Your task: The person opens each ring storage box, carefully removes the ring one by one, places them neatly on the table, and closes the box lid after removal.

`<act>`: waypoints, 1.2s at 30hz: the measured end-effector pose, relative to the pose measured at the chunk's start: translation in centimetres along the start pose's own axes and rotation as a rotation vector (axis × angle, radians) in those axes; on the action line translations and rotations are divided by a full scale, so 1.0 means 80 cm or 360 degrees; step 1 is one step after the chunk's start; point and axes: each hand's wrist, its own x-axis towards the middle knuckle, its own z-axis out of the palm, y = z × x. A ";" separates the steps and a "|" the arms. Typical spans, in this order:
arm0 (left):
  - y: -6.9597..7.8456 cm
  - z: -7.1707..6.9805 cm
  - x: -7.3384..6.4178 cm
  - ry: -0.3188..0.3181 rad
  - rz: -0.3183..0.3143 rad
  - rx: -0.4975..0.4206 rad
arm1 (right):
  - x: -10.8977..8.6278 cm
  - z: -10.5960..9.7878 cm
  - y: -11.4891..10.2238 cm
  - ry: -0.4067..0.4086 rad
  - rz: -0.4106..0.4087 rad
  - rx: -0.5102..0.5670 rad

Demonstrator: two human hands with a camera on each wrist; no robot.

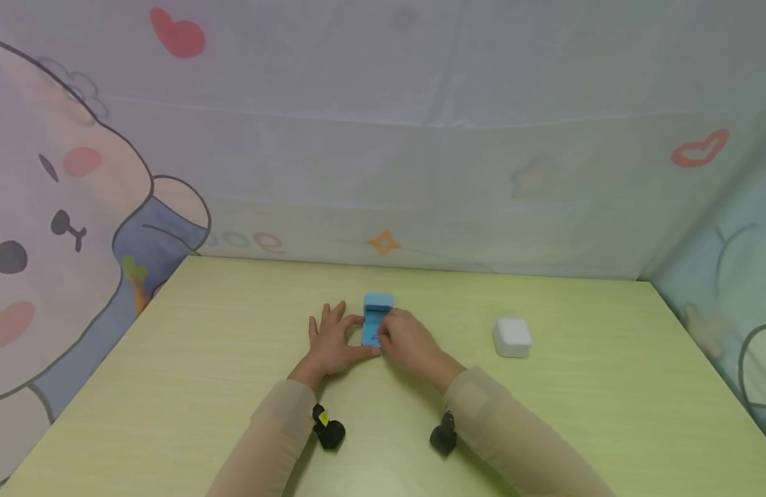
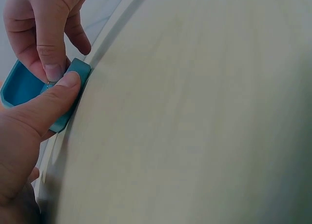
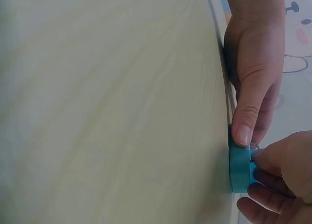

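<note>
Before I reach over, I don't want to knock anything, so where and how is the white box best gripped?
Grip the white box by two opposite side walls, ideally coming from above with the right hand once free. It is squarish with rounded edges, flat on the table, so its sides should suit a pinch; it stands apart, right of the blue box.

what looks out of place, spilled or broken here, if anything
Nothing stands out. The blue box sits open on the table, held by the left hand while the right hand reaches into it. The white object rests apart, to the right. No spill or damage shows.
</note>
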 end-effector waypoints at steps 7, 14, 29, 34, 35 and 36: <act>0.001 0.000 0.000 0.0000 0.0006 0.0009 | -0.001 -0.001 0.000 0.0032 -0.0014 0.0005; 0.001 0.000 -0.001 -0.0004 0.0001 0.0009 | -0.002 0.001 0.000 0.0056 -0.0037 0.0004; 0.002 0.000 -0.002 0.0012 0.0011 -0.0007 | -0.004 0.000 0.000 0.0046 -0.0019 0.0065; 0.004 -0.001 -0.002 0.0013 0.0008 -0.0001 | -0.005 -0.001 0.000 0.0055 -0.0023 0.0068; 0.004 -0.001 -0.002 0.0012 0.0007 0.0000 | -0.005 -0.001 0.000 0.0060 -0.0023 0.0074; 0.004 -0.002 -0.002 0.0011 0.0005 0.0000 | -0.005 -0.002 0.000 0.0063 -0.0021 0.0081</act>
